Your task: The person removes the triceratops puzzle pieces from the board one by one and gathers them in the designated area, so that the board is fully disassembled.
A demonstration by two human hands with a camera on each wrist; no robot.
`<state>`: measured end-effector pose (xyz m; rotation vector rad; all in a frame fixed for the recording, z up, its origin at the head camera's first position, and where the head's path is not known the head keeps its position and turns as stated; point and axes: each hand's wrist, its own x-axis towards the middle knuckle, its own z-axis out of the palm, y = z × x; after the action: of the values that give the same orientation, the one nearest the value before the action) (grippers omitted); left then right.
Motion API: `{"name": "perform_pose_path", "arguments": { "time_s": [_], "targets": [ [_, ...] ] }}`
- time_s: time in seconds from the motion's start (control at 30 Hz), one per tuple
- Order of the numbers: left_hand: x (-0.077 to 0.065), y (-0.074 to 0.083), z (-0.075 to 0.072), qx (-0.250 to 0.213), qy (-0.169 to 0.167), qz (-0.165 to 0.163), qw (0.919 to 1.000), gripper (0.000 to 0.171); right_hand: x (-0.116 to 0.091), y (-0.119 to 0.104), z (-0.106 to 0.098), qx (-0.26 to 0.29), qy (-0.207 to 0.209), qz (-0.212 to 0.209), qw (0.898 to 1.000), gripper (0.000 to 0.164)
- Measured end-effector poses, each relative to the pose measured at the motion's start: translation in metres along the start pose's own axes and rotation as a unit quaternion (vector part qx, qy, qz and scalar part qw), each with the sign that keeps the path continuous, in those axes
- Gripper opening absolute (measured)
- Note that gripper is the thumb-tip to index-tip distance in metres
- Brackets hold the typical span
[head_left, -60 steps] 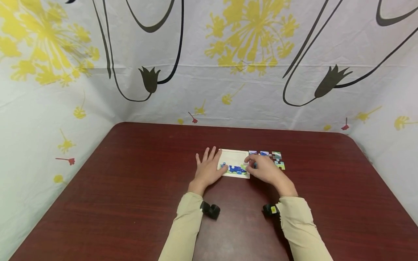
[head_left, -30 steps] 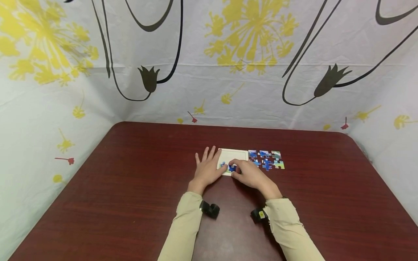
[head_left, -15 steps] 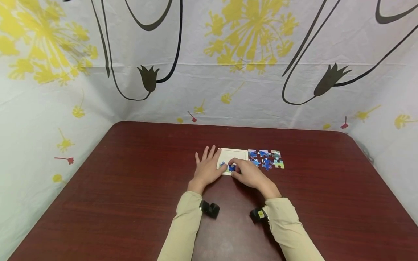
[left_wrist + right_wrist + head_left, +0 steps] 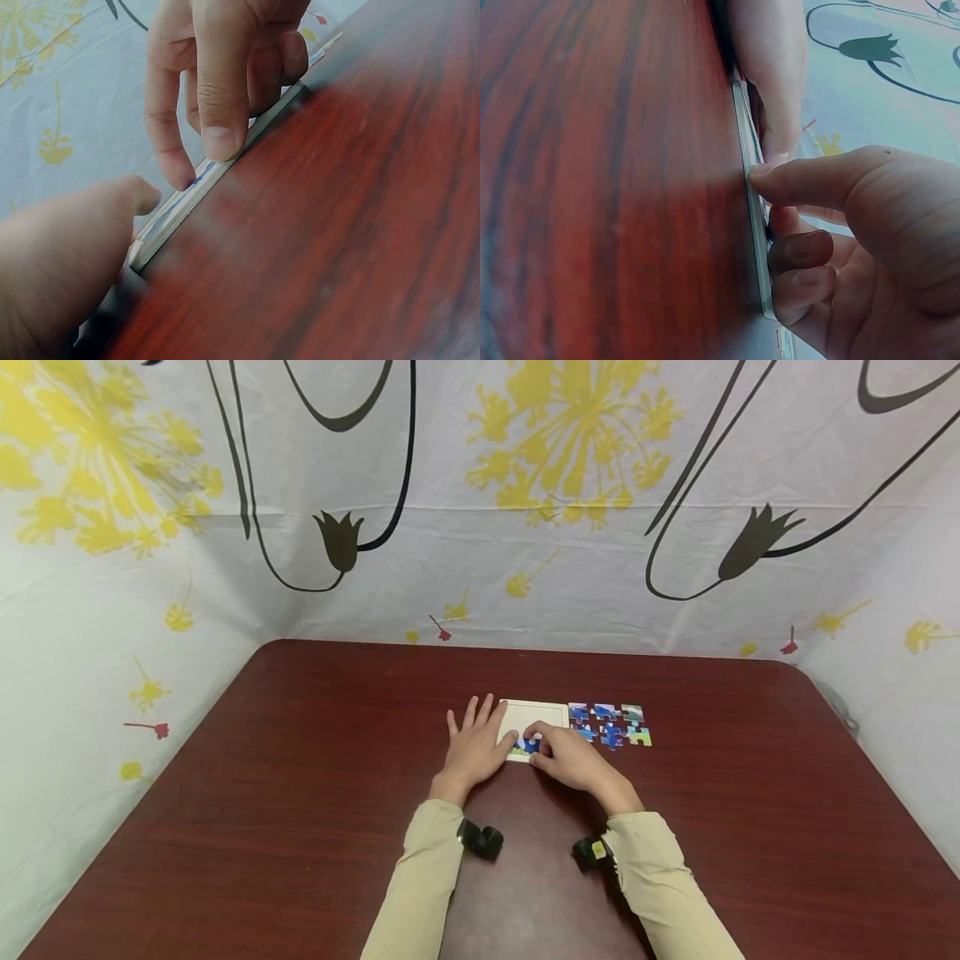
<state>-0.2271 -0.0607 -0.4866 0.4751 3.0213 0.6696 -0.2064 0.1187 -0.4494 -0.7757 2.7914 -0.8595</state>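
A shallow jigsaw tray [image 4: 534, 713] with a pale bare base and light rim lies on the table. Along its near side sit joined blue and green puzzle pieces [image 4: 529, 747], partly covered by fingers. My left hand [image 4: 474, 750] rests flat with fingers spread at the tray's left edge, its thumb reaching over the rim. My right hand [image 4: 576, 762] bends over the near side; thumb and index finger pinch at a blue piece. In the left wrist view the right thumb [image 4: 222, 141] touches the tray's near rim, and the other fingers curl under in the right wrist view.
Several loose puzzle pieces [image 4: 610, 725] lie in two rows against the tray's right side. The dark red table [image 4: 337, 793] extends around both arms, with a patterned cloth [image 4: 420, 568] hanging behind it. Each wrist carries a small black camera [image 4: 482, 841].
My right hand has moved left from the tray's right edge to its near middle, uncovering the loose pieces, then stayed almost still. My left hand has kept its place; its thumb shifted slightly.
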Motion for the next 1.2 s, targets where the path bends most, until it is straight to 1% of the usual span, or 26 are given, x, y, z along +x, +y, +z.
{"name": "perform_pose_path", "arguments": {
  "time_s": [0.27, 0.93, 1.2],
  "targets": [
    [-0.0011, 0.0024, -0.0014, 0.003, 0.013, -0.003, 0.9999, 0.05, 0.0006, 0.0014, 0.0008, 0.001, 0.002, -0.001, 1.0, 0.029],
    [-0.0007, 0.0005, 0.0002, -0.008, 0.035, 0.001, 0.9994, 0.046, 0.0009, 0.0034, 0.0024, -0.004, 0.012, -0.009, 1.0, 0.028],
    [0.001, -0.0001, 0.0017, -0.007, 0.031, -0.005, 0.9995, 0.047, 0.0041, 0.0041, 0.0057, 0.001, 0.028, 0.008, 1.0, 0.027]
  ]
}}
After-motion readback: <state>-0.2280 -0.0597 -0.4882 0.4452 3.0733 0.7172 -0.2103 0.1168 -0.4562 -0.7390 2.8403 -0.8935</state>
